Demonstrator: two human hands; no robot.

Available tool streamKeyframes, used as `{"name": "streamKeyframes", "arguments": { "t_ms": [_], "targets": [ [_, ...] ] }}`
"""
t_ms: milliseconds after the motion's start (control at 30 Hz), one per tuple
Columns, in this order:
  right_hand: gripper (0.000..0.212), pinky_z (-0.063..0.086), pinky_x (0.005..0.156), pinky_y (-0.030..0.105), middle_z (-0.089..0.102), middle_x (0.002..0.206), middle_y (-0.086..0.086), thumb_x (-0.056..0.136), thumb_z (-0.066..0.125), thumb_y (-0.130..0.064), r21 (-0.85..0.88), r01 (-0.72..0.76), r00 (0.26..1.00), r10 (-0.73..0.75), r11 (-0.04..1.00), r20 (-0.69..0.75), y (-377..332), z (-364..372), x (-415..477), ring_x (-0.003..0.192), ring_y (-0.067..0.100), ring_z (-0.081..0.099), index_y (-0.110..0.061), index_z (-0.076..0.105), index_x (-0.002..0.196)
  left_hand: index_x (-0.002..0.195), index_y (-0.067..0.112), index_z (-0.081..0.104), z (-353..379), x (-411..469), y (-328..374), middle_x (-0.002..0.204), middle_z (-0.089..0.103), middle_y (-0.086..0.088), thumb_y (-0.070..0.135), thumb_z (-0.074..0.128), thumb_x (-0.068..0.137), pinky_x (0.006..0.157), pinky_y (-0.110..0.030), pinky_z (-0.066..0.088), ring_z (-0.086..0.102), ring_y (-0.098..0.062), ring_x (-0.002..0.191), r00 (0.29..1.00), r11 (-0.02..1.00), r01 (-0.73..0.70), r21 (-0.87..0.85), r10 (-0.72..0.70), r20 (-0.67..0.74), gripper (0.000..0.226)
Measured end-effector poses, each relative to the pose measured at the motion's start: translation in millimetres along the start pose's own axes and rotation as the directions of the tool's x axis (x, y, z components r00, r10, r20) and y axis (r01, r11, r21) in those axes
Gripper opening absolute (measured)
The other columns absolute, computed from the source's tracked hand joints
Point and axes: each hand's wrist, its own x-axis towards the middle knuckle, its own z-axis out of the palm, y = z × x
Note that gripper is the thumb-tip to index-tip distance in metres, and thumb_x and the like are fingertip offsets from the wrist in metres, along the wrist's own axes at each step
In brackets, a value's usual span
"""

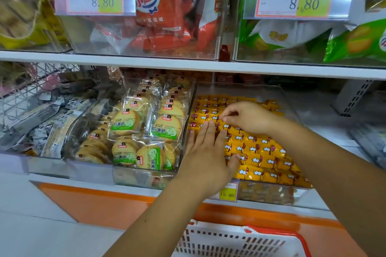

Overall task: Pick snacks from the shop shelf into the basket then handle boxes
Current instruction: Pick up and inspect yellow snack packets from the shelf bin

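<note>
Nearest, low in view: white basket [240,240] with red rim, waiting below the bins. Above it, left hand [208,152] laid flat, fingers straight, on yellow sweets [261,152] filling a clear bin [271,194]. Just beyond, right hand [248,118] curled, fingertips pinching one sweet. Risk: glossy wrappers, tightly packed, so likely to slip, drag neighbours out, or fall short of the basket. Left, alongside: round biscuits [146,131]. Bin front wall and price tag [226,193] in the way. Farther up: red packets [163,16] on the upper shelf [146,61].

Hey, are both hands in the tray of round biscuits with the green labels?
No, the left hand and the right hand are both on the yellow sweets, to the right of the biscuits.
</note>
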Motion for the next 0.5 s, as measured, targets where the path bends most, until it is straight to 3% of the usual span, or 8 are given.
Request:
{"name": "streamKeyframes", "arguments": {
  "t_ms": [167, 267, 300, 367, 500],
  "targets": [
    [0.034, 0.041, 0.082, 0.023, 0.061, 0.125, -0.001, 0.093, 0.066, -0.024, -0.059, -0.044, 0.999, 0.044, 0.997, 0.009, 2, 10, 0, 0.098, 0.006, 0.051, -0.02, 0.065, 0.127, 0.158, 0.022, -0.004, -1, 8, 0, 0.166, -0.009, -0.008, 0.056, 0.021, 0.101, 0.119, -0.044, -0.017, -0.017, -0.02, 0.151, 0.995, 0.998, -0.007, 0.057, 0.001, 0.099, 0.071],
    [0.014, 0.043, 0.079, 0.025, 0.065, 0.113, -0.004, 0.091, 0.07, -0.026, -0.037, -0.05, 0.997, 0.048, 0.998, -0.053, 3, 15, 2, 0.101, 0.012, 0.058, -0.024, 0.07, 0.104, 0.159, 0.022, 0.0, -3, 8, 1, 0.166, -0.008, -0.009, 0.056, 0.02, 0.101, 0.121, -0.047, -0.015, -0.016, -0.02, 0.152, 0.992, 0.998, 0.0, 0.059, -0.008, 0.129, 0.069],
    [0.005, 0.043, 0.077, 0.025, 0.065, 0.107, -0.007, 0.091, 0.07, -0.026, -0.012, -0.046, 0.996, 0.045, 0.999, -0.083, 4, 15, 1, 0.099, 0.012, 0.058, -0.026, 0.068, 0.095, 0.159, 0.022, 0.002, -3, 8, 1, 0.166, -0.007, -0.008, 0.056, 0.02, 0.101, 0.121, -0.047, -0.015, -0.016, -0.02, 0.152, 0.991, 0.998, 0.001, 0.056, -0.009, 0.132, 0.069],
    [0.006, 0.044, 0.076, 0.027, 0.062, 0.1, -0.012, 0.092, 0.068, -0.025, 0.041, -0.032, 0.989, 0.037, 0.999, -0.145, 6, 13, -3, 0.095, 0.009, 0.057, -0.026, 0.065, 0.087, 0.159, 0.023, 0.002, -3, 7, 1, 0.166, -0.007, -0.008, 0.057, 0.02, 0.101, 0.121, -0.047, -0.014, -0.016, -0.02, 0.152, 0.992, 0.999, 0.001, 0.044, -0.006, 0.128, 0.069],
    [0.007, 0.044, 0.081, 0.027, 0.059, 0.091, -0.019, 0.094, 0.065, -0.023, 0.231, 0.025, 0.96, 0.041, 0.973, -0.276, 3, 8, -18, 0.087, 0.0, 0.052, -0.021, 0.066, 0.088, 0.159, 0.023, 0.002, -4, 5, 1, 0.166, -0.005, -0.009, 0.057, 0.022, 0.101, 0.12, -0.045, -0.015, -0.014, -0.02, 0.152, 0.995, 1.0, 0.005, 0.028, -0.008, 0.101, 0.07]
  ]
}}
